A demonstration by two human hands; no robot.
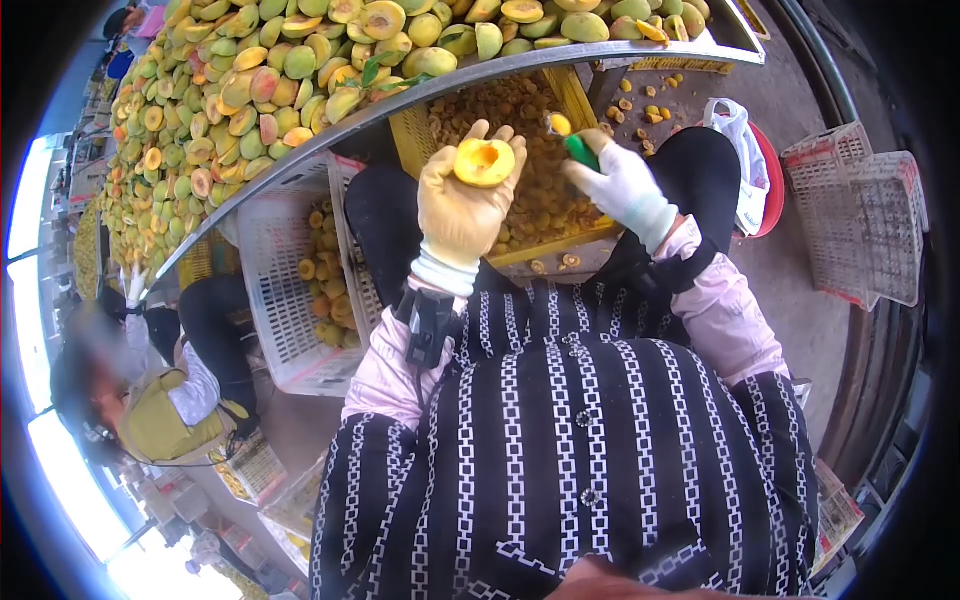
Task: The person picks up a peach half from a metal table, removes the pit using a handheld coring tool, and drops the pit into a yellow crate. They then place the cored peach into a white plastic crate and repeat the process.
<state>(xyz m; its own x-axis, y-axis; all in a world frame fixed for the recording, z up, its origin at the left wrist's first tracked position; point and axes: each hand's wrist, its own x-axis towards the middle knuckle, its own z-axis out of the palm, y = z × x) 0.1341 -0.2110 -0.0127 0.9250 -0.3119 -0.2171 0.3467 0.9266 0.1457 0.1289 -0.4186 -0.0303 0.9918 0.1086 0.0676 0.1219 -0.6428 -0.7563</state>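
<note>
A halved yellow peach point(485, 162), cut face up with a hollow in its middle, rests in the palm of my left hand point(465, 200), which wears a stained glove. My right hand point(625, 187), in a white glove, is closed around a green-handled tool point(581, 152). A small orange-yellow piece point(559, 124) shows at the tool's far end. Both hands are above a yellow crate point(575, 250) holding brown pits and scraps. Beyond them, a metal-edged table point(400, 101) bears a large heap of halved peaches point(300, 62).
A white crate point(290, 340) with peach pieces stands at the left. At the right are a red basin point(771, 185) with a white bag point(737, 150) and stacked white crates point(850, 215). Fruit pieces lie on the floor. A co-worker point(165, 400) sits at the left.
</note>
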